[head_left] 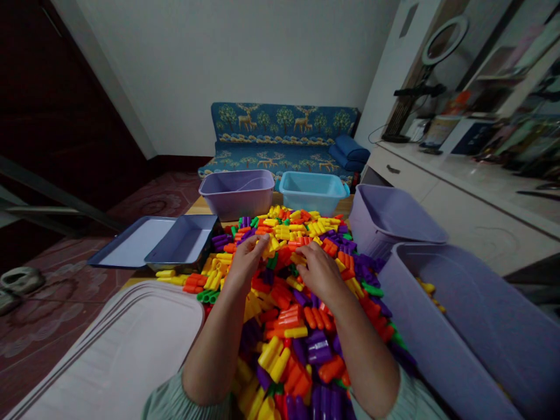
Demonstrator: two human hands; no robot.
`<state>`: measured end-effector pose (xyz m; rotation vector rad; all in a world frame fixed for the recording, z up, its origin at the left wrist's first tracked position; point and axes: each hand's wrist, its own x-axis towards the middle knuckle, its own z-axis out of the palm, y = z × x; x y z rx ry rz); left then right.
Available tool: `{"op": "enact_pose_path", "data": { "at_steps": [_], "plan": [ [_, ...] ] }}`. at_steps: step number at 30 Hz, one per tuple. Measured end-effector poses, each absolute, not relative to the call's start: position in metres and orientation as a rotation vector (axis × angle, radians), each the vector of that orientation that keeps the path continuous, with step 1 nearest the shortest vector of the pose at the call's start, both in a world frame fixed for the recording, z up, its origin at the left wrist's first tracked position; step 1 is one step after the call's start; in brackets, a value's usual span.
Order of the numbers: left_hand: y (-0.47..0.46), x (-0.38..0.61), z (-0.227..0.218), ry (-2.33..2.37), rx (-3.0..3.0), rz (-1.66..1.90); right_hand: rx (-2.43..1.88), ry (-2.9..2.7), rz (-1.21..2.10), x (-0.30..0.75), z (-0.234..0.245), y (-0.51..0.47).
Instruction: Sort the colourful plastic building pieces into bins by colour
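A large heap of plastic building pieces (pixel 289 318), shaped like joined tubes in yellow, orange, purple and green, covers the wooden table. Over the far middle of the heap, my left hand (pixel 250 255) has its thumb and fingers closed on a yellow tube piece (pixel 273 246). My right hand (pixel 318 267) is just to the right, palm down and low over orange and yellow pieces. Its fingers are bent, with a gap between thumb and forefinger. No piece can be made out in its grasp, and the palm side is hidden.
Behind the heap stand a purple bin (pixel 238 198) and a blue bin (pixel 312 189). Two more purple bins (pixel 389 219) line the right side; the nearer holds some yellow pieces. At left are an open tin box (pixel 181 242) and stacked pale lids (pixel 144 344). A sofa (pixel 284 134) is beyond.
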<state>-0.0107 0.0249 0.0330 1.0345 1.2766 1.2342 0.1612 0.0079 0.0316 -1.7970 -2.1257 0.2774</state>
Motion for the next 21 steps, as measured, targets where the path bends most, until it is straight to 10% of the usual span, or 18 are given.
{"op": "enact_pose_path", "data": {
  "at_steps": [21],
  "plan": [
    [0.024, -0.005, 0.031, 1.178, 1.368, 1.215, -1.075, -1.036, 1.403, 0.131, 0.038, 0.003]
  ]
}}
